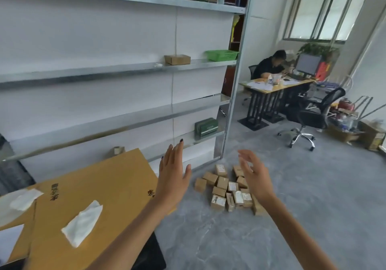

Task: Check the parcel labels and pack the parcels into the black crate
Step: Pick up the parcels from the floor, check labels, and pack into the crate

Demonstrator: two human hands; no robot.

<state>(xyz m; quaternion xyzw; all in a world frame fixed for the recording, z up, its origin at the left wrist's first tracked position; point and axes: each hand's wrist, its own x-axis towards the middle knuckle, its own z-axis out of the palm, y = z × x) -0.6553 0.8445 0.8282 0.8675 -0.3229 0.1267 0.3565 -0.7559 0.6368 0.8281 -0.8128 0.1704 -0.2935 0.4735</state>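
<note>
Several small brown cardboard parcels (227,188), some with white labels, lie in a loose heap on the grey floor below my hands. My left hand (173,175) is raised in the air, fingers spread and empty, in front of the shelf. My right hand (253,174) is also raised, open and empty, and covers part of the heap. A black object (149,255) pokes out under a large flat cardboard sheet at the lower left; whether it is the crate I cannot tell.
The large yellow-brown cardboard sheet (100,188) with two white tissues on it fills the lower left. A metal shelf rack (125,69) stands behind, holding a brown box, a green basket and a green case. A person sits at a desk (277,83) at the far right, beside an office chair (309,115).
</note>
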